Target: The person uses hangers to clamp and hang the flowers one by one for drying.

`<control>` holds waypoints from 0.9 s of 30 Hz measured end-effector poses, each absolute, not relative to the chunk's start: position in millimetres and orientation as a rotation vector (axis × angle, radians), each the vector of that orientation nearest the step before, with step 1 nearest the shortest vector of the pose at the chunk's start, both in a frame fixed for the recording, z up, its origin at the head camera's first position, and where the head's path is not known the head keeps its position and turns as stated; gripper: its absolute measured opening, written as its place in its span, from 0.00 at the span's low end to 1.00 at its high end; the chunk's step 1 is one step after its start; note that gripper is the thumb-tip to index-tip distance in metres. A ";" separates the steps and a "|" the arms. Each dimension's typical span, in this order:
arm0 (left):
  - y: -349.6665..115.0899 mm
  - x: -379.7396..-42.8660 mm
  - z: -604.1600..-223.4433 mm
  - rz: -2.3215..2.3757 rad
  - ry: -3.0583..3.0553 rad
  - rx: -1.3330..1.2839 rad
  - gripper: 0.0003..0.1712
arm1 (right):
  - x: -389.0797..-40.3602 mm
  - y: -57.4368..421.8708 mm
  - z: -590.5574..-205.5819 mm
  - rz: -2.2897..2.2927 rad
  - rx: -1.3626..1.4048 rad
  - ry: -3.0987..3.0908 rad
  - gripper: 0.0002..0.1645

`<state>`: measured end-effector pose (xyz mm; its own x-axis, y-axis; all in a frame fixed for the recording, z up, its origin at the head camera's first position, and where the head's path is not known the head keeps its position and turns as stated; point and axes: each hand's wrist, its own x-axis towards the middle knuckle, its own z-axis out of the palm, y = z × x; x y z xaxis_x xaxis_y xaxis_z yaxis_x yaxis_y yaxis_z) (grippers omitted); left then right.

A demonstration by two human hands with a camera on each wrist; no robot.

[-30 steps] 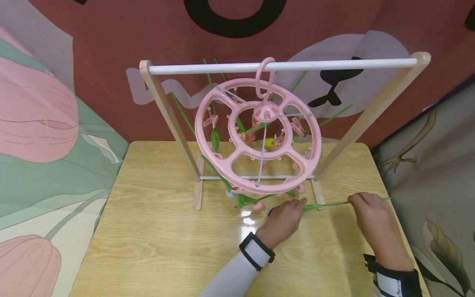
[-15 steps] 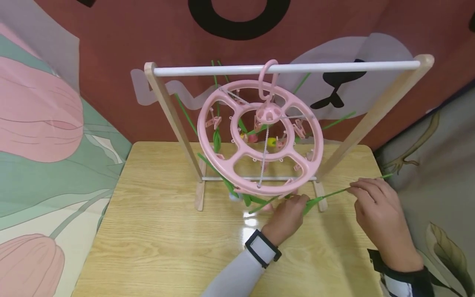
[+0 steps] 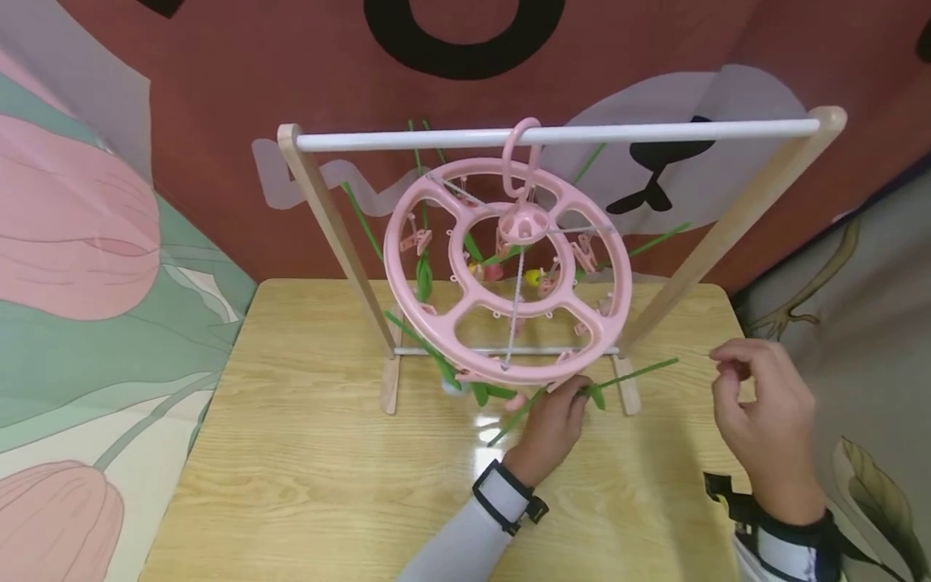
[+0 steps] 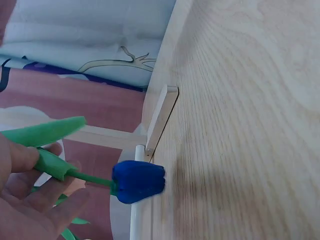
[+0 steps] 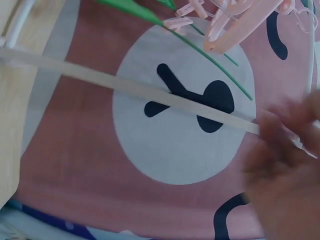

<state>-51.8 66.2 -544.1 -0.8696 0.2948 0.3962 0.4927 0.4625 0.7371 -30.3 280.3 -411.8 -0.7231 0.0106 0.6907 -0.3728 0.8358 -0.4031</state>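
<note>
My left hand [image 3: 553, 428] holds an artificial tulip near the front rim of a pink round clip hanger [image 3: 465, 358]. In the left wrist view the tulip's blue head [image 4: 139, 181] points away from the fingers, which pinch its green leaf base [image 4: 52, 164]. Its thin green stem [image 3: 647, 370] sticks out to the right in the head view. My right hand [image 3: 767, 420] is apart from the stem's end, fingers loosely bent, holding nothing; the right wrist view shows it blurred. Other green-stemmed flowers hang from pink clothespins [image 3: 416, 241] on the hanger.
The hanger hooks over the white bar [image 3: 393, 139] of a wooden-legged rack. That rack stands on a wood-grain table [image 3: 305, 469]. Printed cloth [image 3: 204, 121] surrounds the table at the back and sides. Another green stem [image 3: 512, 420] juts out beside the left wrist.
My right hand has let go of the tulip's stem and drawn back slightly to the right. My left hand has moved a little up towards the hanger's rim, still holding the tulip.
</note>
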 end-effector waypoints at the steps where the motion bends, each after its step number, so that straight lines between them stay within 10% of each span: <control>1: 65.4 -51.6 -544.3 -1.387 -2.488 -0.673 0.10 | -34.3 279.9 -412.1 0.690 0.284 -2.384 0.11; 14: 63.9 -46.7 -546.0 -1.608 -2.368 -0.691 0.12 | -107.9 231.9 -440.5 1.257 0.220 -2.636 0.20; 27: 54.6 -44.6 -549.5 -1.735 -2.345 -0.639 0.22 | -107.3 224.8 -444.0 1.662 0.337 -2.419 0.14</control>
